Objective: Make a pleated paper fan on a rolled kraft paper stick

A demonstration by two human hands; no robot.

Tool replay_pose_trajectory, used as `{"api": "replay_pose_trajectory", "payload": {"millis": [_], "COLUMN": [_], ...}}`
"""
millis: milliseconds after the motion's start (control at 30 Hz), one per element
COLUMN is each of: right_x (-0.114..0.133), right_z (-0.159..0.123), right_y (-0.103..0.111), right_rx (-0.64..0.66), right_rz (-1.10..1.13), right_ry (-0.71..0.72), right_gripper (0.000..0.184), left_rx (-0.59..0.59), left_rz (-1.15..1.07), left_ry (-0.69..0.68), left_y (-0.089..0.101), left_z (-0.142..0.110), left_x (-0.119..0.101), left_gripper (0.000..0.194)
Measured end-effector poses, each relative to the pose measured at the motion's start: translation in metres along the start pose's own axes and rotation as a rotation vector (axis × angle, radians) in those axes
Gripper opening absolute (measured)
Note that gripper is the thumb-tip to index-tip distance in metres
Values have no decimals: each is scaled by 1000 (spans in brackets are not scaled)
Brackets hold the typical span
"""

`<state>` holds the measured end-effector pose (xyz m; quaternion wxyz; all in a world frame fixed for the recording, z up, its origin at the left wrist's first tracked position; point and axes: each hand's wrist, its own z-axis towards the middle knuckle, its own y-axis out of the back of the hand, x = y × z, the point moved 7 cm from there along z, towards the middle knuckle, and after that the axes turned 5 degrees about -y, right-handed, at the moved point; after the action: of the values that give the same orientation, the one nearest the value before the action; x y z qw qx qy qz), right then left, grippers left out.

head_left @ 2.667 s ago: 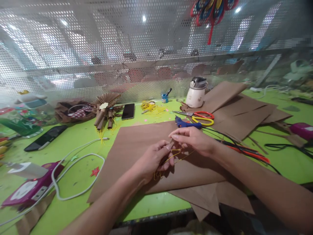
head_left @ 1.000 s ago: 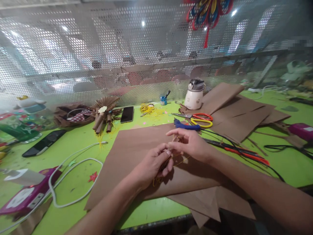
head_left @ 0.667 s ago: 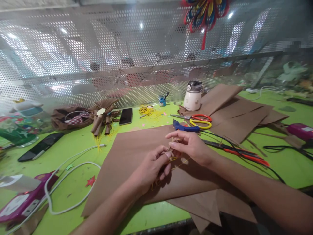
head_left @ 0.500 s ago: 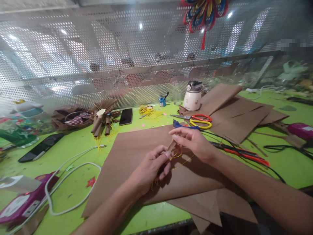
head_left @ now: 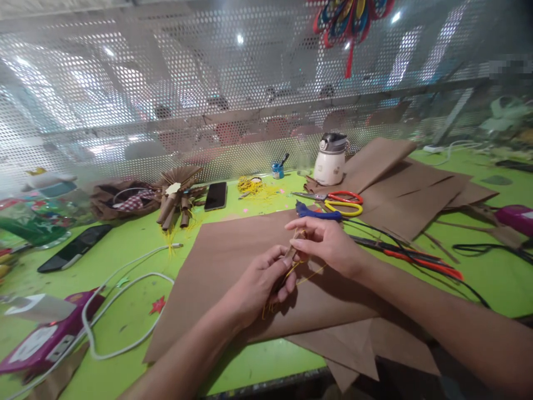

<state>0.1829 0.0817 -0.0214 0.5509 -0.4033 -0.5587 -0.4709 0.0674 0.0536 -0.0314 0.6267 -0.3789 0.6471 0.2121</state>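
A small folded strip of brown paper (head_left: 292, 253) is pinched in my left hand (head_left: 266, 280), whose fingers are curled closed. Yellow string (head_left: 296, 268) trails from the paper, with loose ends hanging under the left fingers. My right hand (head_left: 322, 244) pinches the upper end of the paper piece, where some string also shows. Its thumb and forefinger hide part of that end. Both hands are above a large brown paper sheet (head_left: 216, 278). Just behind the right hand lie a blue-handled tool with a black cord (head_left: 314, 212) and red-and-yellow scissors (head_left: 343, 201).
Stacked brown paper (head_left: 395, 194) and a white bottle (head_left: 328, 164) stand at the back right. A bundle of rolled brown paper (head_left: 177, 203), a phone (head_left: 215, 196) and yellow string scraps (head_left: 254, 189) lie behind. A white cable (head_left: 125, 278) and purple power strip (head_left: 54, 330) are at left.
The yellow string has come up to the top of the paper piece by the right fingertips. My right hand has shifted slightly; the left keeps its grip. The whole view has moved a little.
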Motion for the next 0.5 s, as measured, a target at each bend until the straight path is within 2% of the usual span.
{"api": "replay_pose_trajectory", "payload": {"millis": [233,500], "right_x": [-4,1], "right_z": [3,6], "right_y": [2,13], "right_rx": [28,-114], "right_rz": [201,80], "right_ry": [-41,-6], "right_gripper": [33,33], "left_rx": [100,-7], "left_rz": [-75,-57], "left_ry": [39,66], "left_y": [-3,7], "left_z": [1,4], "left_x": [5,12], "left_gripper": [17,24]}}
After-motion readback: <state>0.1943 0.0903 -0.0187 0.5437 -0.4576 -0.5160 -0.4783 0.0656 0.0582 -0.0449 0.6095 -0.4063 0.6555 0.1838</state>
